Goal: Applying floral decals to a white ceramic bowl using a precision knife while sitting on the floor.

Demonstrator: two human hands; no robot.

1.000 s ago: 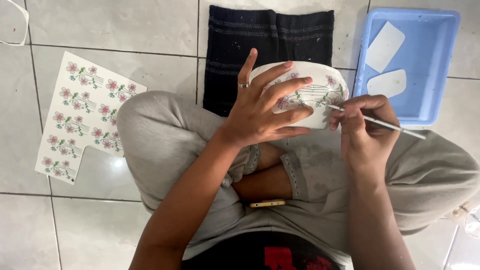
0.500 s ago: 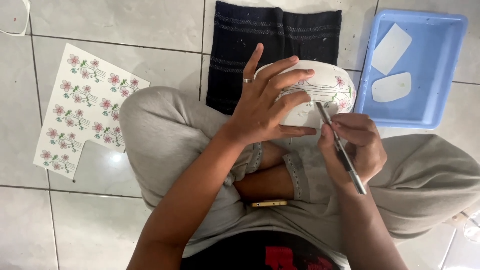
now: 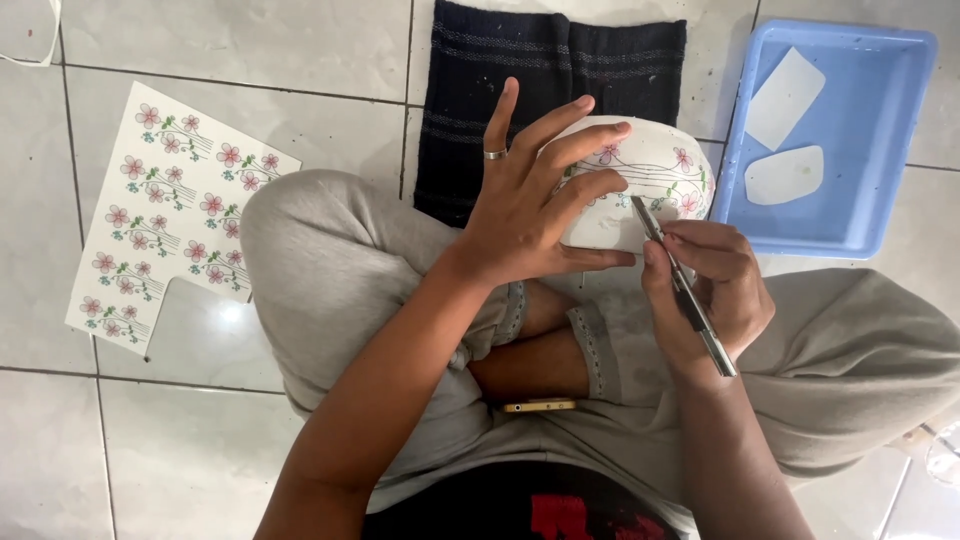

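Fingers, left hand (image 3: 520, 215): spread over the white flowered bowl (image 3: 650, 180), steadying it.
Fingers, right hand (image 3: 712, 290): pinching a thin metal tool (image 3: 683, 288), tip at the bowl's side.

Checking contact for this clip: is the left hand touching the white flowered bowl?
Touching. The head view shows the left hand spread over the bowl, its fingers lying flat on the flowered side with no gap.

Pale tiled floor (image 3: 250, 40) — flower decal sheet (image 3: 165, 205), dark folded cloth (image 3: 500, 90), blue tray (image 3: 900, 150).
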